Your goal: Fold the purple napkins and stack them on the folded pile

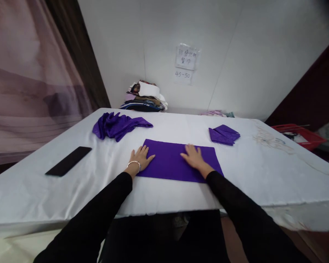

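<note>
A purple cloth napkin (170,160), folded into a flat rectangle, lies on the white-covered table in front of me. My left hand (140,158) rests flat on its left edge, fingers spread, with a silver bangle at the wrist. Toward the napkin's right side, my right hand (194,157) presses down flat with the fingers apart. Neither hand grips anything. Beyond the right hand sits a smaller purple napkin (224,134) folded into a pointed shape. Crumpled purple cloth (116,126) is heaped at the far left.
A dark flat rectangular object (69,161) lies on the left of the white tablecloth (170,199). Behind the table stands a pile of folded fabrics (145,95). Handwritten paper signs (185,57) hang on the wall. A red basket (301,136) is past the right edge.
</note>
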`<control>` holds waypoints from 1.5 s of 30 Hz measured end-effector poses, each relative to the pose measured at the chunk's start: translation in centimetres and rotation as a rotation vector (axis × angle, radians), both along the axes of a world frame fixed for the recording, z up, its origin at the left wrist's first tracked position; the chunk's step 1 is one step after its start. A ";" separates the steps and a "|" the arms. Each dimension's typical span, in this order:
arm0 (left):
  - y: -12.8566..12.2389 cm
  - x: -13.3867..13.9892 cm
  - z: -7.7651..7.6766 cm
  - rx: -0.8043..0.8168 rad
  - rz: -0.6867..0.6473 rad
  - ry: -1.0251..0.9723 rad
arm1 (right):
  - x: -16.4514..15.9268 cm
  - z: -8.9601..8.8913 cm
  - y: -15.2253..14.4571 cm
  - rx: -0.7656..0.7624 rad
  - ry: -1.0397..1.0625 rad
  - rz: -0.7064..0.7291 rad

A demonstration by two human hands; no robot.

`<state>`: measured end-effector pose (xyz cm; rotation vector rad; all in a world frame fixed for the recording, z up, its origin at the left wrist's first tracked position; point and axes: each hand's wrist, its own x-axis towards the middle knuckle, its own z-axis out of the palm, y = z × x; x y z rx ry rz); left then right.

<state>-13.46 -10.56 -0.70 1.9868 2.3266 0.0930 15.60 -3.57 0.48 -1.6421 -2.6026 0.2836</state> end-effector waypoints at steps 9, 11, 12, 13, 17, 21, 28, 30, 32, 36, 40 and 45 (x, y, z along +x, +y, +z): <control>0.4 0.2 0.2 -0.033 0.018 0.051 | -3.2 -0.5 -7.7 -0.016 0.129 0.346; 0.4 0.2 0.2 -0.031 0.011 0.052 | 0.9 -0.5 -6.9 -0.008 0.084 0.229; 0.4 0.2 0.2 -0.027 0.008 0.052 | 3.2 -0.5 -6.5 0.006 0.062 0.159; 0.4 0.1 0.2 -0.019 0.005 0.050 | 5.4 -0.6 -6.2 0.012 0.032 0.084; 0.7 0.0 0.2 0.000 0.017 0.050 | 12.0 -1.5 -6.1 0.013 -0.066 -0.133; -0.6 2.2 0.7 0.023 0.039 0.092 | 14.2 -2.5 -6.6 0.060 -0.124 -0.176; -3.8 7.5 -0.3 -0.024 -0.273 -0.075 | 14.7 -4.0 -6.2 0.128 -0.202 -0.154; -3.9 5.8 -0.3 -0.038 -0.196 -0.078 | 15.0 -4.3 -6.1 0.138 -0.214 -0.136; -4.1 2.9 -0.1 -0.033 -0.070 -0.053 | 15.3 -4.4 -6.0 0.143 -0.231 -0.105; -5.0 -2.5 0.8 -0.013 0.158 0.013 | 15.7 -4.5 -5.9 0.140 -0.261 -0.062; -6.5 -2.9 1.6 0.093 0.203 0.065 | 15.1 -4.4 -6.3 0.170 -0.249 -0.102; -6.8 0.5 2.7 0.136 0.140 -0.014 | 10.8 -2.8 -8.2 0.251 -0.112 -0.074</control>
